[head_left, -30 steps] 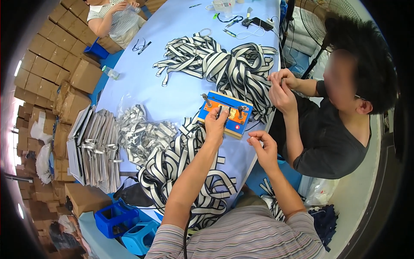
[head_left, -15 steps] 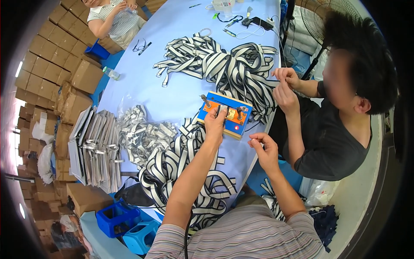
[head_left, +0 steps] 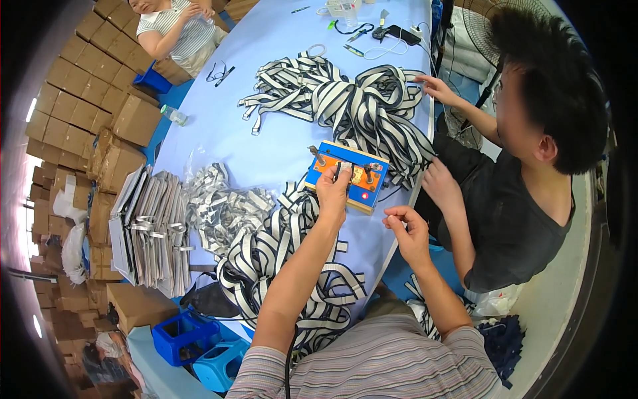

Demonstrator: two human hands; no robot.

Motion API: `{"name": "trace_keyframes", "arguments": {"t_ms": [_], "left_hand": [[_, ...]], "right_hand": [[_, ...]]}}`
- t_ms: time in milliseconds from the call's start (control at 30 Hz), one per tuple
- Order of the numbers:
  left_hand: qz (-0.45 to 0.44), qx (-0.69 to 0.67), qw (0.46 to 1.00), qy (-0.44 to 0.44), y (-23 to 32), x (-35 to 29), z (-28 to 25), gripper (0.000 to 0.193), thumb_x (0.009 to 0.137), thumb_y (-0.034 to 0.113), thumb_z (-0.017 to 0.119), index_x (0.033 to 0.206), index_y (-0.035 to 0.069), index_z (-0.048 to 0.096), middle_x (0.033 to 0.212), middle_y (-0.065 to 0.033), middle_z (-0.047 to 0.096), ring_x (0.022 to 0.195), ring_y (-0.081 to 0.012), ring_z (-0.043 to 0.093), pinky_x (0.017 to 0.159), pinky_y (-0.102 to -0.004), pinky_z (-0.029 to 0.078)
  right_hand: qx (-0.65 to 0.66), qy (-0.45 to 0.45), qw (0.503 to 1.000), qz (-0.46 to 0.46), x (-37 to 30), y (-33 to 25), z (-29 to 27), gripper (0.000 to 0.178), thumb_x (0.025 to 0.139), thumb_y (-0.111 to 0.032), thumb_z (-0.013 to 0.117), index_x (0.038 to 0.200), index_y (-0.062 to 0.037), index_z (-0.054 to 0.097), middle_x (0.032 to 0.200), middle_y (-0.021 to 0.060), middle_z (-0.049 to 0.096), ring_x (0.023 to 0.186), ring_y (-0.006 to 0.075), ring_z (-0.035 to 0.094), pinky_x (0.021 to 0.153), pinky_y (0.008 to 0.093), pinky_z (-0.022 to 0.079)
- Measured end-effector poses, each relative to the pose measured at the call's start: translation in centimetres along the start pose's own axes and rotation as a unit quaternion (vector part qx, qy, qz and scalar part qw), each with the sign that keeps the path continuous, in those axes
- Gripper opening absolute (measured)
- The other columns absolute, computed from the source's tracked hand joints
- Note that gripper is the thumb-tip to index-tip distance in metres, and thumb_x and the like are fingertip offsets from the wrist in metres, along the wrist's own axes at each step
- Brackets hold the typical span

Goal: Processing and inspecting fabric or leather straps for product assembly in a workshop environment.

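Observation:
A blue-and-orange fixture (head_left: 365,195) on a wooden base lies on the table, with metal clamps at its two ends and a glowing red light. My left hand (head_left: 331,193) reaches onto its near side, thumb and fingers pinching a small grey-and-black piece (head_left: 343,167) over the middle; its exact kind is hidden by the fingers. My right hand (head_left: 410,233) hovers off the table's right edge, fingers curled and tips together; whatever they may hold is too small to tell. Loose black-and-white straps (head_left: 266,256) lie heaped beneath and beside my left forearm.
Across the table lies a large bundle of black-and-white straps (head_left: 339,100). A co-worker (head_left: 512,206) sits at the right, hands near it. Bagged strap pieces (head_left: 226,206) and a stack of grey sheets (head_left: 156,226) stand left. Blue stools (head_left: 183,339) are below.
The co-worker's hands have parted: one now reaches to the far strap bundle, the other has dropped to the table edge. My hands hold nearly the same places.

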State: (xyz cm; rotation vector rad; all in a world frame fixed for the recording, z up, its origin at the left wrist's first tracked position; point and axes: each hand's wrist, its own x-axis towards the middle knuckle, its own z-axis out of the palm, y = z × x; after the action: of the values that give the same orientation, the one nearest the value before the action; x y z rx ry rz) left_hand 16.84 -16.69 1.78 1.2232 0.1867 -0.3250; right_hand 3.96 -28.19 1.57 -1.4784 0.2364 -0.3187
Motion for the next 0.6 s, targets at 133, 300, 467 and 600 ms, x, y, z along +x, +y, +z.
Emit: {"name": "trace_keyframes", "arguments": {"t_ms": [133, 300, 467, 600], "left_hand": [[0.025, 0.005, 1.0, 0.001, -0.8, 0.3, -0.1, 0.007, 0.078, 0.009, 0.057, 0.082, 0.004, 0.056, 0.072, 0.0018, 0.056, 0.059, -0.0022, 0.048, 0.052, -0.0161, 0.036], [0.022, 0.012, 1.0, -0.004, -1.0, 0.2, -0.1, 0.007, 0.079, 0.008, 0.056, 0.083, 0.002, 0.057, 0.074, 0.0006, 0.057, 0.062, -0.0036, 0.05, 0.057, -0.0168, 0.039], [0.006, 0.002, 1.0, 0.007, -0.5, 0.1, 0.4, 0.007, 0.079, 0.007, 0.056, 0.084, 0.002, 0.057, 0.076, -0.0004, 0.058, 0.063, -0.004, 0.051, 0.057, -0.0173, 0.04], [0.03, 0.028, 0.999, 0.003, -0.7, 0.2, 0.4, 0.006, 0.078, 0.017, 0.058, 0.078, 0.011, 0.055, 0.063, 0.0063, 0.054, 0.043, 0.0, 0.039, 0.035, -0.0162, 0.025]], "right_hand": [[0.012, 0.004, 1.0, 0.006, -0.1, 0.0, 0.0, 0.013, 0.081, -0.006, 0.051, 0.089, 0.0024, 0.057, 0.074, 0.0046, 0.059, 0.069, 0.0085, 0.056, 0.065, 0.0203, 0.044], [0.005, -0.004, 1.0, 0.013, -0.2, 0.1, -0.3, 0.013, 0.081, -0.007, 0.051, 0.09, 0.0024, 0.056, 0.076, 0.0051, 0.059, 0.07, 0.0091, 0.056, 0.066, 0.0209, 0.044], [0.004, -0.009, 1.0, 0.018, -0.5, 0.2, -0.5, 0.014, 0.082, -0.007, 0.051, 0.09, 0.0026, 0.055, 0.077, 0.0053, 0.058, 0.072, 0.0098, 0.056, 0.067, 0.0214, 0.045], [0.006, -0.006, 1.0, 0.018, -0.7, 0.0, -0.5, 0.014, 0.082, -0.007, 0.051, 0.09, 0.0024, 0.055, 0.077, 0.0053, 0.058, 0.072, 0.0097, 0.056, 0.067, 0.0213, 0.045]]}}
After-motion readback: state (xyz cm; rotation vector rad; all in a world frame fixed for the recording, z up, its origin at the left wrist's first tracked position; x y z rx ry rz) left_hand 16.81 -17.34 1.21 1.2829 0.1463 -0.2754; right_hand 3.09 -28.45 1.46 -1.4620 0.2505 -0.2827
